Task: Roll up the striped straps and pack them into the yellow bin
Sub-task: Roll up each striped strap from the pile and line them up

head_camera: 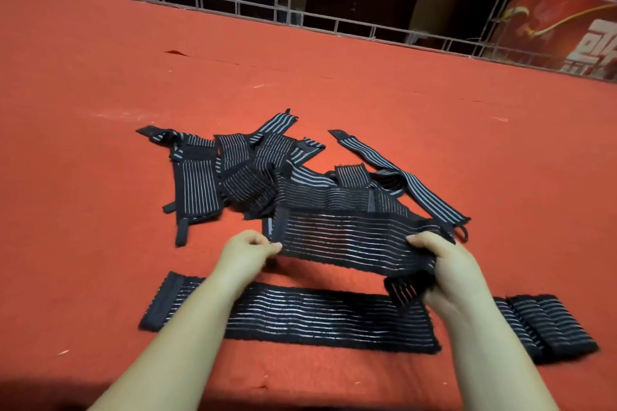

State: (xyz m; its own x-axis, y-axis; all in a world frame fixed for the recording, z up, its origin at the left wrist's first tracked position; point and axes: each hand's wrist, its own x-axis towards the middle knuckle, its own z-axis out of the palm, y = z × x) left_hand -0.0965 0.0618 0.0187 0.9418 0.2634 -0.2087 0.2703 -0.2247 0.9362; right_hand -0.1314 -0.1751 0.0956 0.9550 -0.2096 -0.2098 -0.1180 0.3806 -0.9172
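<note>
Striped strap (pixel 354 240) stretched above the red floor (pixel 100 110), my left hand (pixel 248 248) pinching its 9 o'clock end, my right hand (pixel 447 264) gripping the 3 o'clock end, strap pile (pixel 253 170) at 12 o'clock

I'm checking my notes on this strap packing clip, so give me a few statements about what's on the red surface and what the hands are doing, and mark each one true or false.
1. Both hands hold one striped strap: the left hand pinches one end, the right hand grips the other. True.
2. The held strap lies flat on the red surface. False: it is lifted above it.
3. A flat strap lies stretched out below the hands. True.
4. The yellow bin stands beside the strap pile. False: no bin is in view.
</note>
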